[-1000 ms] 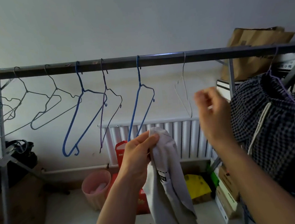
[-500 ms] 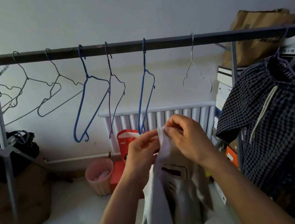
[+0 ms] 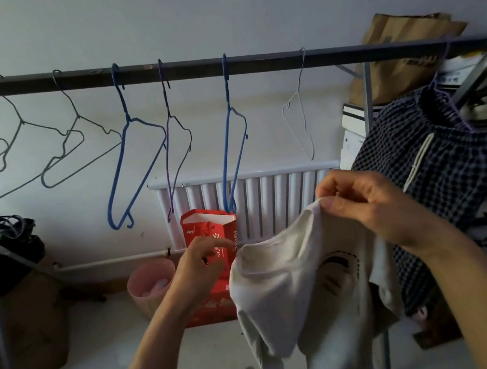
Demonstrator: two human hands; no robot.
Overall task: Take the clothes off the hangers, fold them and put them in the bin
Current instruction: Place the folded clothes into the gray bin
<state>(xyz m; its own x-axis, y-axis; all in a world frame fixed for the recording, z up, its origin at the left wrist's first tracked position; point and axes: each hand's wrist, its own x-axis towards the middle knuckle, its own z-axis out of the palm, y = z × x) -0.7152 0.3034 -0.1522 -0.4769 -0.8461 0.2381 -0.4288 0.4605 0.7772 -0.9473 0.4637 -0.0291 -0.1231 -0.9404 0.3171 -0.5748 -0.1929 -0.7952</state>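
Rail [image 3: 196, 68] dark and level, taken as the mark for all else. Below the rail's right half: white shirt [image 3: 298, 291] with a dark print, off any hanger, pinched at its top edge between thumb and curled fingers of right hand [image 3: 365, 212], the rest of the cloth hanging loose. Below the rail's middle: left hand [image 3: 199, 264], fingers apart and relaxed, gripping nothing, just beside the shirt; touching it or not, cannot tell. Hooked on the rail: bare wire hangers [image 3: 127, 118], grey, blue and white. Hung from the rail's right end: checked garment [image 3: 443, 196]. Well below the rail, on the floor under its left half: pink bin [image 3: 150, 280], red bag [image 3: 211, 237] just beside it
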